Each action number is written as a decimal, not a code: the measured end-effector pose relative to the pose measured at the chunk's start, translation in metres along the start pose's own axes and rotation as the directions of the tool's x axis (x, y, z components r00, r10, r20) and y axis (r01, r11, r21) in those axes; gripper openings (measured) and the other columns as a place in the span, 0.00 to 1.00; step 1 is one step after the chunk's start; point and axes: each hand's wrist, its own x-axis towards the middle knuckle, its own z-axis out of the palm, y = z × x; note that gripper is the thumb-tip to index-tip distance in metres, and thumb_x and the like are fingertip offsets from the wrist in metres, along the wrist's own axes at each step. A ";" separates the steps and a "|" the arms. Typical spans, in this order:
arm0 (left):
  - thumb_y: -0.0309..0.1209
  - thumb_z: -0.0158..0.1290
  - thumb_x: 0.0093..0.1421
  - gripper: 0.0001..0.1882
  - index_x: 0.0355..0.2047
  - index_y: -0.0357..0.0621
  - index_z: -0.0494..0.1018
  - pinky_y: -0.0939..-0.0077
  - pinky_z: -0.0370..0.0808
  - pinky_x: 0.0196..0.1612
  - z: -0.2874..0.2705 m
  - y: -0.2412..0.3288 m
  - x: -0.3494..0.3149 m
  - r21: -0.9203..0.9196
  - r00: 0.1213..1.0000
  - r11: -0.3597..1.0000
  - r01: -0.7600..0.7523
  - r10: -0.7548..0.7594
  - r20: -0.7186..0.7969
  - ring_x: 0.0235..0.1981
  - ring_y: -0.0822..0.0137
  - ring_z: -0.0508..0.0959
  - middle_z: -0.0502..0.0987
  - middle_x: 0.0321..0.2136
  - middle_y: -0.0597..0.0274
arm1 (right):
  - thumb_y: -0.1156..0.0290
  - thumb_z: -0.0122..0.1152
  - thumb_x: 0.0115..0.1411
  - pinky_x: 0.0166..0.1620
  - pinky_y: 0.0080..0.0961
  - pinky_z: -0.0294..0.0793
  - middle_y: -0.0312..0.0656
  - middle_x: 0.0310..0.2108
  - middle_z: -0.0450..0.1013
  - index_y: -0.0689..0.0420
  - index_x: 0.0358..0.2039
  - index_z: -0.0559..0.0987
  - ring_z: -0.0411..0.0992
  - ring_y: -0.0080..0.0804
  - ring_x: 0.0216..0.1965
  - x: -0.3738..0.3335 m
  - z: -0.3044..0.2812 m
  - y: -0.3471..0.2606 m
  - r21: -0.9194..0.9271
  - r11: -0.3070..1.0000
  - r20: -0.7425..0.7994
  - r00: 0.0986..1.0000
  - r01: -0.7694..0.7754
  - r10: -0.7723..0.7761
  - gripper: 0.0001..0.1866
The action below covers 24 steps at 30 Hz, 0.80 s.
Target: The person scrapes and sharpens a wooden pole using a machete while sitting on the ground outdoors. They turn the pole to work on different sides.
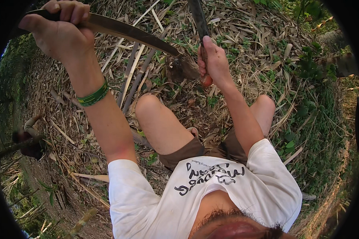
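Observation:
My left hand (pixel 66 34), raised at the upper left, is closed round the handle of a machete (pixel 127 32). Its long dark blade slants down to the right, and the tip appears over or against a weathered stump (pixel 179 67); whether it touches I cannot tell. To the right of the stump my right hand (pixel 214 61) grips a dark pole-like piece (pixel 198 18). That piece runs up out of the picture at the top, and its lower end, below my fist, is reddish orange. A green band circles my left wrist.
Dry leaves and strips (pixel 251 24) cover the ground. Several thin poles (pixel 137 75) lie left of the stump. My bent knees (pixel 151 104) are near it. At the far left another person (pixel 30 139) is partly visible. A log (pixel 339 65) lies at the right, beside green plants.

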 end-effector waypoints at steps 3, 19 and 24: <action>0.73 0.32 0.62 0.39 0.28 0.45 0.62 0.71 0.60 0.25 0.002 0.003 -0.004 0.061 0.996 0.998 -0.020 0.025 -0.084 0.19 0.69 0.56 0.56 0.17 0.66 | 0.42 0.48 0.70 0.18 0.25 0.64 0.34 0.14 0.64 0.58 0.26 0.69 0.63 0.22 0.13 0.002 0.008 0.021 -0.068 0.995 -0.045 0.996 0.076 -0.079 0.30; 0.74 0.32 0.61 0.40 0.28 0.46 0.63 0.73 0.59 0.27 -0.007 0.006 -0.005 0.010 0.995 0.999 0.034 -0.033 -0.095 0.19 0.69 0.55 0.57 0.17 0.67 | 0.44 0.48 0.71 0.18 0.23 0.62 0.33 0.15 0.64 0.58 0.25 0.69 0.62 0.20 0.14 0.000 0.036 0.048 0.017 0.989 -0.080 0.986 0.145 -0.144 0.28; 0.67 0.38 0.66 0.33 0.27 0.47 0.64 0.77 0.58 0.22 0.019 -0.020 -0.015 -0.199 0.989 0.972 0.126 -0.139 -0.049 0.16 0.72 0.57 0.58 0.15 0.70 | 0.43 0.47 0.71 0.20 0.29 0.65 0.34 0.14 0.64 0.58 0.23 0.70 0.64 0.25 0.14 0.001 0.004 0.137 -0.324 0.863 -0.002 0.912 -0.388 0.409 0.31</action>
